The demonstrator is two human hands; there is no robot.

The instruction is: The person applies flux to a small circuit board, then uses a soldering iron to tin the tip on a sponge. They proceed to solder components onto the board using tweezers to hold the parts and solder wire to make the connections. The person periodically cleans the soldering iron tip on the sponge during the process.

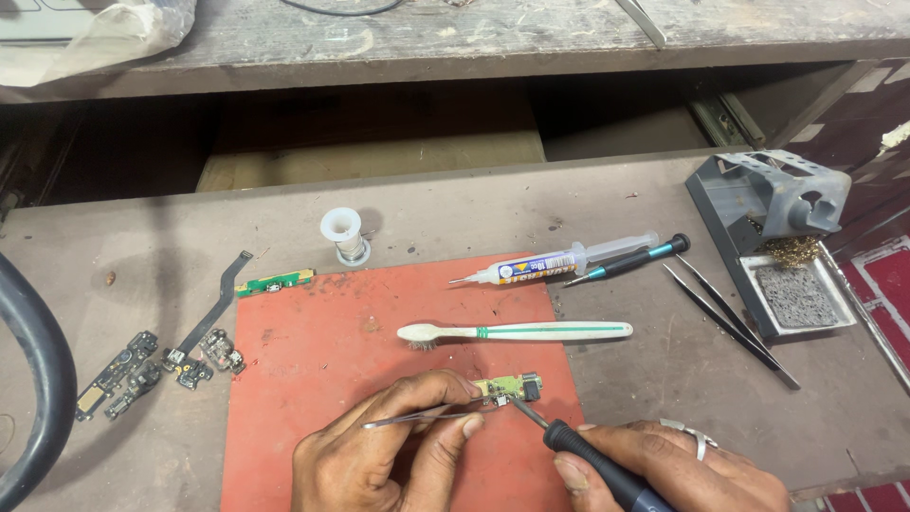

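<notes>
One small green board [505, 387], light, stiff and likely fragile, lies near you on the red mat [322, 379], so hold its edges: your left hand [379, 446] pinches tweezers [427, 413] at it, your right hand [673, 469] grips the iron [588, 455].

A worn grey-brown wooden workbench [616, 379] carries a rectangular red work mat [322, 351] near its front edge. On the mat lie a white toothbrush with green stripes [517, 332] and a small green circuit board [509, 387]. Straight on the bench sit a white spool of solder wire [343, 234], a clear plastic syringe with a blue-and-yellow label [559, 262], a black-handled teal screwdriver [630, 259], dark metal tweezers [728, 319], a grey metal soldering-iron stand [773, 237], a narrow green board strip [275, 282], and a cluster of small black phone parts with a flat ribbon cable [161, 365].
</notes>
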